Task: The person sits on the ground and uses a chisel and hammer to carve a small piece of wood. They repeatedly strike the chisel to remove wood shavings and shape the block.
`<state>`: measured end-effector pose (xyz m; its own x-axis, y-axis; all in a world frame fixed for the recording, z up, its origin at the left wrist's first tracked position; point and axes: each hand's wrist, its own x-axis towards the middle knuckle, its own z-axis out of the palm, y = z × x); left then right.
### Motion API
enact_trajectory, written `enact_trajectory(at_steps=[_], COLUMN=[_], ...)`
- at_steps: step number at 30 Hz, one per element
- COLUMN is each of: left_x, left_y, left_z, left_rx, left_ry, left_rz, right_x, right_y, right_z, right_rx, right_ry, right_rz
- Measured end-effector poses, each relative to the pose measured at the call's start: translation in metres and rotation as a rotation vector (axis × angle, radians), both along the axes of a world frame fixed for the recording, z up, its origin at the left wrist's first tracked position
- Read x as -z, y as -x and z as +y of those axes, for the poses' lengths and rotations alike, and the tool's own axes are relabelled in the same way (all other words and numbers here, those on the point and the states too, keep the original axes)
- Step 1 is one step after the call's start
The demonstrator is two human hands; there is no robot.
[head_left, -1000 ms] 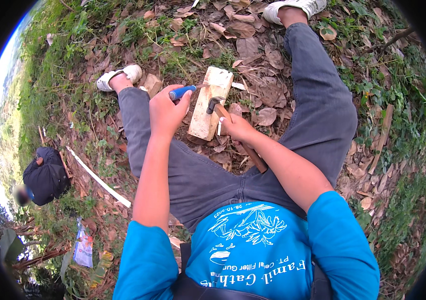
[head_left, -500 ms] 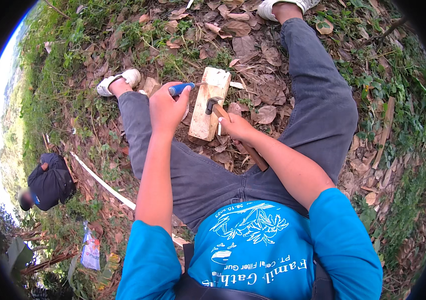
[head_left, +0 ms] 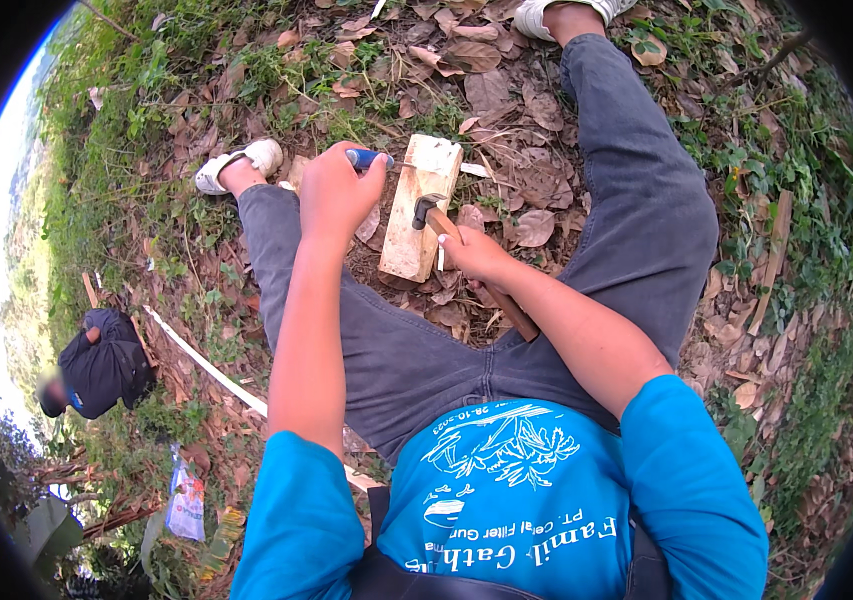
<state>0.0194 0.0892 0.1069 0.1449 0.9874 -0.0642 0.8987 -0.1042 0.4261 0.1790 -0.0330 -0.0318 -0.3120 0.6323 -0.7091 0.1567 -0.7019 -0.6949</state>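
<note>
My left hand [head_left: 334,195] is closed around a blue-handled tool [head_left: 368,158] with a thin metal shaft. The shaft points right, over the upper part of a pale wooden block [head_left: 408,235]; whether its tip touches the wood I cannot tell. In my right hand [head_left: 476,255] is a hammer [head_left: 430,208], gripped by its wooden handle partway along. Its dark head hangs over the block's right side, and the handle's end slants back toward my lap. The block lies on the ground between my spread legs. A small pale strip [head_left: 440,258] shows beside my right fingers.
Dry leaves and weeds cover the ground. A long pale strip [head_left: 206,362] runs along my left side. Farther left, a person in dark clothes [head_left: 106,362] crouches near a plastic bag [head_left: 185,505]. A wooden stick [head_left: 772,262] lies to the right of my leg.
My left hand has shifted slightly up, and the blue handle has swung to a different slant, its butt now farther from me. The hammer and right hand stay nearly still.
</note>
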Motion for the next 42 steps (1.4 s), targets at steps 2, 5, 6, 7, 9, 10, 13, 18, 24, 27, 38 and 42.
enact_trajectory(at_steps=[2,5,6,7,9,10,13,18,24,27,38,42], left_x=[-0.001,0.001,0.001,0.001,0.002,0.006,0.031,0.065,0.062,0.062,0.05,0.052], left_y=[-0.004,-0.008,-0.009,-0.011,-0.011,-0.009,-0.007,0.008,0.02,0.02,0.019,0.009], left_z=[0.007,0.013,0.015,0.016,0.018,0.018,0.009,-0.013,-0.019,-0.019,-0.022,-0.009], left_rx=[0.011,0.02,0.016,0.012,0.017,0.026,0.004,-0.033,-0.028,0.004,0.033,0.152], left_ry=[0.012,0.028,0.032,0.036,0.032,0.024,-0.02,-0.034,-0.035,-0.143,-0.13,-0.231], left_rz=[0.045,0.118,0.115,0.112,0.065,0.021,-0.389,-0.699,-0.477,-0.486,-0.463,-0.56], right_x=[0.002,-0.001,0.001,0.002,0.001,-0.002,0.006,-0.064,-0.27,-0.28,-0.284,-0.202], right_y=[0.0,-0.001,-0.001,-0.001,-0.001,-0.002,-0.009,-0.049,-0.057,-0.038,-0.004,-0.023], right_z=[0.0,0.0,0.0,0.0,0.0,0.001,0.001,0.02,0.054,0.043,0.024,0.061], right_rx=[0.005,-0.001,0.003,0.006,0.0,-0.009,0.008,0.286,0.254,0.207,0.156,-0.26], right_ry=[-0.008,0.001,0.002,0.004,0.013,0.02,-0.119,-0.476,-0.974,-1.153,-1.138,-0.878], right_rz=[-0.006,0.001,0.0,0.0,-0.013,-0.024,-0.16,-0.278,0.053,0.039,-0.004,-0.575])
